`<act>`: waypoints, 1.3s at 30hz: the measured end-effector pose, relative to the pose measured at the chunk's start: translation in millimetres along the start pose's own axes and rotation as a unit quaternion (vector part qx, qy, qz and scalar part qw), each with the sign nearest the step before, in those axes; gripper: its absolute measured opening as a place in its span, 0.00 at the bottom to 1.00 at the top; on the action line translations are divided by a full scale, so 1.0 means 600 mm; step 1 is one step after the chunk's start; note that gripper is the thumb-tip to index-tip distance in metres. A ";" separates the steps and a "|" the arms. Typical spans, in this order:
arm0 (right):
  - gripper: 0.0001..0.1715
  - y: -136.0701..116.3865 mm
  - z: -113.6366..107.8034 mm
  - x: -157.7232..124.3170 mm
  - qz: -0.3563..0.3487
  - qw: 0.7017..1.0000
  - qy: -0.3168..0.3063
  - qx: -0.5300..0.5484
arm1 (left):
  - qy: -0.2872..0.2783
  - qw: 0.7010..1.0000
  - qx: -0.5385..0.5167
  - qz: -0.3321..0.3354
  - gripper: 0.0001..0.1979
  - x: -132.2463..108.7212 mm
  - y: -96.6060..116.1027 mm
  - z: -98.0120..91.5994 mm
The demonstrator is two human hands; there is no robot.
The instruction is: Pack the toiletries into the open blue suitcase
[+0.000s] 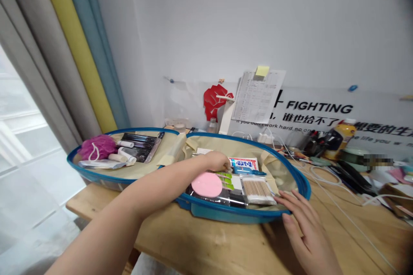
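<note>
Both halves of the blue-rimmed case (232, 217) hold sponges (206, 184) and swabs (258, 190).

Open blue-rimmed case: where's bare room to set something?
Bare wooden tabletop shows in front of the blue-rimmed case, left of the right hand; beige lining is free beside the cotton-swab pack. Crowded around the left hand and the white cables at right.

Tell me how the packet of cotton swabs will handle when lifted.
The packet of cotton swabs will likely feel light for its size, being thin sticks in a wrapper. The clear plastic may be somewhat slippery. Its flat, boxy shape suggests it won't roll much.
</note>
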State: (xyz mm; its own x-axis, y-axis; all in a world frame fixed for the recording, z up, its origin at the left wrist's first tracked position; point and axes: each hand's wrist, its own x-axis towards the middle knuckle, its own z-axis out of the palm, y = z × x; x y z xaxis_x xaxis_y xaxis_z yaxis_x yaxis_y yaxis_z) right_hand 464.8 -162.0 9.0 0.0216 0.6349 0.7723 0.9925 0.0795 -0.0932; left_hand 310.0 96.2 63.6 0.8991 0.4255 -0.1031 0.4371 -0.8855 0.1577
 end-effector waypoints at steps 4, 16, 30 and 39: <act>0.18 0.002 0.000 -0.002 0.006 1.000 -0.009 0.000 | 0.009 1.000 -0.024 -0.015 0.08 -0.009 -0.007 -0.014; 0.19 0.008 0.005 -0.007 0.021 1.000 -0.008 -0.003 | 0.034 0.978 -0.198 -0.055 0.20 -0.021 0.013 -0.037; 0.18 0.005 0.001 -0.003 0.003 1.000 -0.006 -0.017 | 0.098 0.929 -0.357 -0.010 0.16 -0.014 -0.004 -0.033; 0.16 -0.001 -0.004 0.002 -0.023 0.999 0.002 -0.026 | 0.097 0.940 -0.327 -0.009 0.19 -0.013 0.002 -0.027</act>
State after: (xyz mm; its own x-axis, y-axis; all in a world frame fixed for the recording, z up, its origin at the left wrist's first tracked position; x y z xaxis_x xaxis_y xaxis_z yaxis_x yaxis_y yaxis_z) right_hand 464.5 -162.9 11.7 -0.0229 0.6287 0.7773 0.9974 0.0672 -0.0249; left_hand 304.1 95.0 80.4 0.8514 0.5211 0.0597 0.3165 -0.6012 0.7338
